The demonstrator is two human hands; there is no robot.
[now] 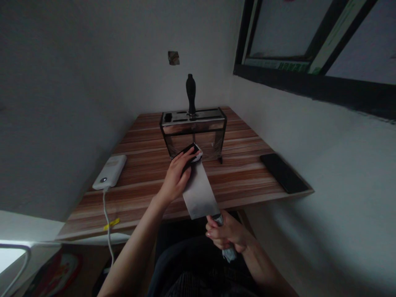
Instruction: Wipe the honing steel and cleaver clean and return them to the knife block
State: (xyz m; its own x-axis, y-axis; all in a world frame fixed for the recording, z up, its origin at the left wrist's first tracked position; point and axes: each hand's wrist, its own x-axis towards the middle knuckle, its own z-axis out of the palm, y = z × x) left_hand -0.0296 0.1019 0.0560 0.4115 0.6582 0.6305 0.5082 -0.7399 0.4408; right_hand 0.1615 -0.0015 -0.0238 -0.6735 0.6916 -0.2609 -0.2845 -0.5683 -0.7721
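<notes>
A cleaver (201, 189) with a broad metal blade lies at a slant in front of me, over the table's front edge. My right hand (225, 233) is wrapped round its handle (229, 253), which looks covered in clear plastic. At the blade's far end, my left hand (179, 175) presses a black-and-white piece (198, 156) against it. I cannot make out whether that piece is a cloth or a sleeve, as my fingers cover much of it. Just beyond stands a knife block (193, 128) with dark edges and see-through sides. One black-handled tool (191, 95) stands upright in it.
The wood-grain table (142, 136) meets walls at the back and right. On its left lies a white power bank (110, 172) with a white cable (107, 214) running off the front edge past yellow tape (111, 224). A black phone (284, 172) lies on the right.
</notes>
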